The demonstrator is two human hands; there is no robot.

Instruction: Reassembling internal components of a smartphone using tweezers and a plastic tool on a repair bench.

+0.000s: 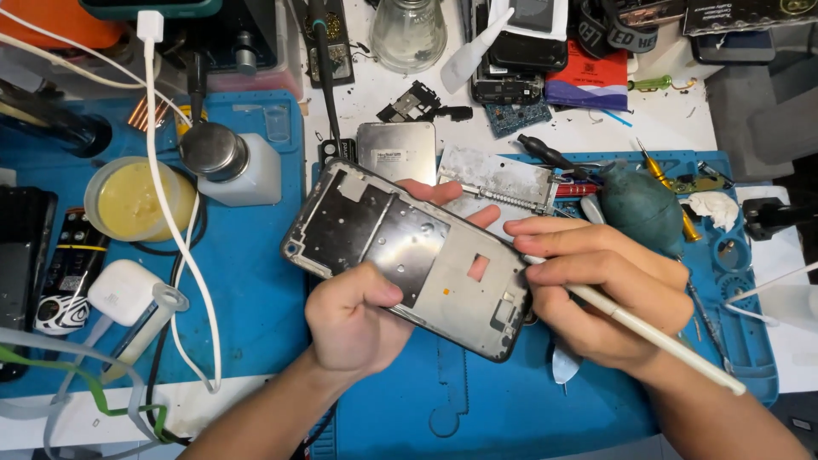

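My left hand (354, 319) grips a stripped phone frame (400, 247) by its near long edge, thumb on the grey metal plate, fingertips showing behind the far edge. The frame is tilted, its camera end toward the upper left. My right hand (601, 290) holds a thin white stick tool (656, 336) like a pen, its tip at the frame's lower right end. Both hands hover over a blue work mat (477, 409).
A grey metal plate (498, 177) and a silver shield (396, 149) lie behind the frame. A teal rubber blower (641, 206), a jar of yellow paste (136, 200), a white pump bottle (234, 162), a white cable (183, 255) and a white charger (126, 290) surround the mat.
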